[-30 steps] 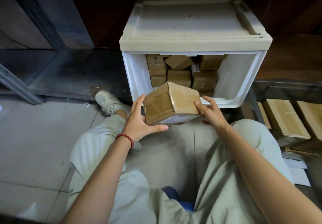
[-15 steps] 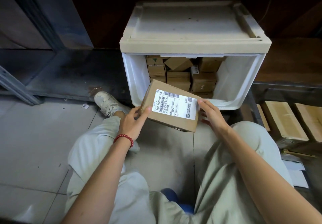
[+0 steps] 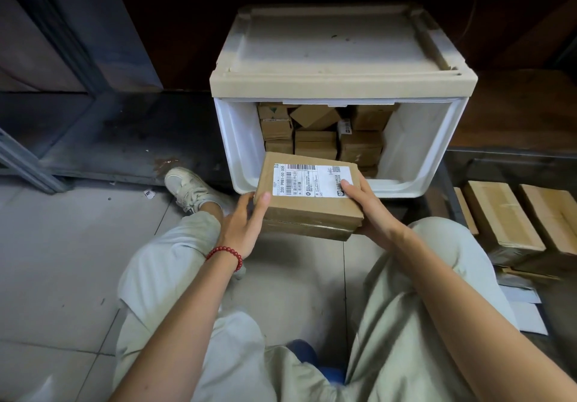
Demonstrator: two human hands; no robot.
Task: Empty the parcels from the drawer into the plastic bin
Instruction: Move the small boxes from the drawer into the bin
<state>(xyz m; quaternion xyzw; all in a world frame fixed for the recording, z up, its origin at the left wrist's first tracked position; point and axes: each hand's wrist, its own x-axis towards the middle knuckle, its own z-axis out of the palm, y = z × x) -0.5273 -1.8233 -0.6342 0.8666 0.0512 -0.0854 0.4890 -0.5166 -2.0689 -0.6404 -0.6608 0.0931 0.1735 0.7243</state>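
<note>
I hold a brown cardboard parcel (image 3: 309, 211) with a white shipping label facing up, just in front of the white plastic drawer unit (image 3: 240, 139). My left hand (image 3: 246, 223) grips its left edge. My right hand (image 3: 368, 211) grips its right side, thumb on the label. Several more brown parcels (image 3: 315, 142) are stacked at the back of the open drawer. No plastic bin is visible apart from the drawer unit.
The drawer unit has a beige lid (image 3: 340, 58). More cardboard boxes (image 3: 502, 217) lie on the floor at the right, with white papers (image 3: 527, 311) below them. My shoe (image 3: 190, 189) rests left of the drawer unit. Grey floor tiles spread to the left.
The parcel was turned over from its taped side to label-up, then lowered toward flat. My right thumb moved onto the label.
</note>
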